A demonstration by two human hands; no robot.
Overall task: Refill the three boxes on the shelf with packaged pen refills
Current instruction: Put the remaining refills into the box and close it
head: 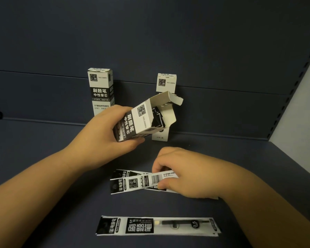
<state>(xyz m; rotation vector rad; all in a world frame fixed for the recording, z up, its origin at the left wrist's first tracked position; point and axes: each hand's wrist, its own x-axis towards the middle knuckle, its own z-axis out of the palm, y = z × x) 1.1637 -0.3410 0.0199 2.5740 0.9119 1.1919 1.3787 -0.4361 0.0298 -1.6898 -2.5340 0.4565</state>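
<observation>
Your left hand [104, 133] grips the open box [143, 120], already partly stocked; right hand [177, 169] fingers pinch refill packets [141, 181]. One packet [157, 225] waits near the shelf [43, 158] front edge.

Shelf floor [34, 158] lying open at left. Two upright boxes, left box [101, 90] and right box [166, 82], standing against the back wall. Tilted open box [147, 120] blocking the middle. Refill packets [141, 181] and single packet [157, 226] crowding the front.
</observation>
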